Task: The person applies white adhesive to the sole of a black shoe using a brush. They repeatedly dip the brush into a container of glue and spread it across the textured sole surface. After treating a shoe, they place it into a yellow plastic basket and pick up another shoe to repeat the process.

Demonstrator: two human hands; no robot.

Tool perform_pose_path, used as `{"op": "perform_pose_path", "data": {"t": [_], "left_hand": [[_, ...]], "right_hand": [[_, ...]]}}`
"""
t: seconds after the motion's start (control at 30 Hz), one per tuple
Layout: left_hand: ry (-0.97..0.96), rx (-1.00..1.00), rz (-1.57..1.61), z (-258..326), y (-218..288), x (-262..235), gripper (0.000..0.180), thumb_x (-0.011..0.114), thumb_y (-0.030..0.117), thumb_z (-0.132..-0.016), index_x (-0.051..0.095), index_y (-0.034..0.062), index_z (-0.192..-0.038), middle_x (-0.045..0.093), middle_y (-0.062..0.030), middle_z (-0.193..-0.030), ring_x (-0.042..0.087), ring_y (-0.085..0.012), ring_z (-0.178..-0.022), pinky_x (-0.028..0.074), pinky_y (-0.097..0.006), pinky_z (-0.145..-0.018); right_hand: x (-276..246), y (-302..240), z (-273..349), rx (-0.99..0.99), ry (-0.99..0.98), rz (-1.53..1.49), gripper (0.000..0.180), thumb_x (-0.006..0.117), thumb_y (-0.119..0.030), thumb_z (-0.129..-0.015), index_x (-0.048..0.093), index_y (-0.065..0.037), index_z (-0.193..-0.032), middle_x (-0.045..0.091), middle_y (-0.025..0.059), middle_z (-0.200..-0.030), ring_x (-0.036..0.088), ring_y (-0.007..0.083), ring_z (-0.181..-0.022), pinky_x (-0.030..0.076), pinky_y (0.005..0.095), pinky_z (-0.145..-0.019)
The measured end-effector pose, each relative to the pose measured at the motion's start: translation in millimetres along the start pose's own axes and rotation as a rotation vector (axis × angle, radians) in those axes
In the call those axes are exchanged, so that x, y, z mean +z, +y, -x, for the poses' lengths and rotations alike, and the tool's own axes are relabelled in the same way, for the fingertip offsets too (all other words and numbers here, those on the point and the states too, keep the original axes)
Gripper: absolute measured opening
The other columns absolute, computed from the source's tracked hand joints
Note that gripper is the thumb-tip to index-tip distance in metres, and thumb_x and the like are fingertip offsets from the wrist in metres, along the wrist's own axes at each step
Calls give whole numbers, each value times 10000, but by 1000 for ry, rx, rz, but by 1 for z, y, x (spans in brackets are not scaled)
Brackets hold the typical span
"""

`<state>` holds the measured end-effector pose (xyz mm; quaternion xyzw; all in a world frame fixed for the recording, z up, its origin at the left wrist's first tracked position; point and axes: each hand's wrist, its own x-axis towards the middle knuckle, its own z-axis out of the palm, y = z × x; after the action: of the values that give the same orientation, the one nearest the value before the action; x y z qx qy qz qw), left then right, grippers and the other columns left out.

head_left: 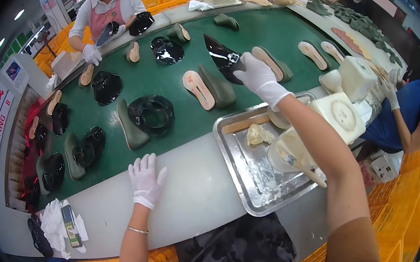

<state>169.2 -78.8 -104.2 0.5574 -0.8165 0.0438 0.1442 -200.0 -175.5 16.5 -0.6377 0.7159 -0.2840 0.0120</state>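
- The left hand (146, 179), in a white glove, is lying flat, palm down, fingers spread and pointing forward, with a thin bracelet circling the bare wrist.
- The right hand (255, 74), also white-gloved, is reaching far forward on an outstretched bare forearm, fingers curling downward.

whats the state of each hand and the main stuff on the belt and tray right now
left hand: gloved, flat on the white table edge, holding nothing
right hand: gloved, gripping the black upper
black upper: glossy, lying on the belt
tray: on the table, smeared
glue jar: open, brush inside
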Motion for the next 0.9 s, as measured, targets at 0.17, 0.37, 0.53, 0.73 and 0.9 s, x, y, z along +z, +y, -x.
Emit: {"op": "perform_pose_path", "data": {"t": [0.17,0.37,0.53,0.73,0.9], "left_hand": [[-36,-42,15,1,7,-7,502,543,361,-827,462,65,-1224,491,-120,-1209,411,-333,-1146,239,-497,-1014],[-28,-53,74,2,10,-11,503,552,359,-819,467,56,-1211,498,-126,-1177,410,-325,-1137,229,-499,-1015],[-25,-86,96,4,2,-14,530,545,373,-824,452,38,-1224,480,-140,-1218,380,-333,-1174,214,-484,-1028],[43,-222,36,18,-1,2,640,500,386,-846,343,-40,-1298,307,-233,-1376,251,-380,-1293,175,-494,-1057],[-107,-80,179,129,47,-33,683,522,400,-820,334,-40,-1308,275,-249,-1387,218,-403,-1307,156,-500,-1070]], "right_hand": [[41,4,-24,109,-88,273,208,555,-153,-813,547,-55,-997,633,165,-956,614,328,-902,487,423,-767],[74,10,-27,89,-58,425,222,499,-170,-845,532,-69,-1041,612,155,-972,620,326,-882,495,431,-744],[86,-82,27,-399,-58,26,229,566,-230,-810,539,-112,-1005,550,133,-1021,600,330,-832,494,425,-722],[152,-156,125,-638,-176,-69,276,595,-255,-783,566,-100,-1009,562,116,-1034,573,283,-913,481,407,-762],[174,-150,157,-688,-30,-116,214,557,-280,-811,619,-86,-878,622,133,-779,599,299,-717,470,425,-660]]}}
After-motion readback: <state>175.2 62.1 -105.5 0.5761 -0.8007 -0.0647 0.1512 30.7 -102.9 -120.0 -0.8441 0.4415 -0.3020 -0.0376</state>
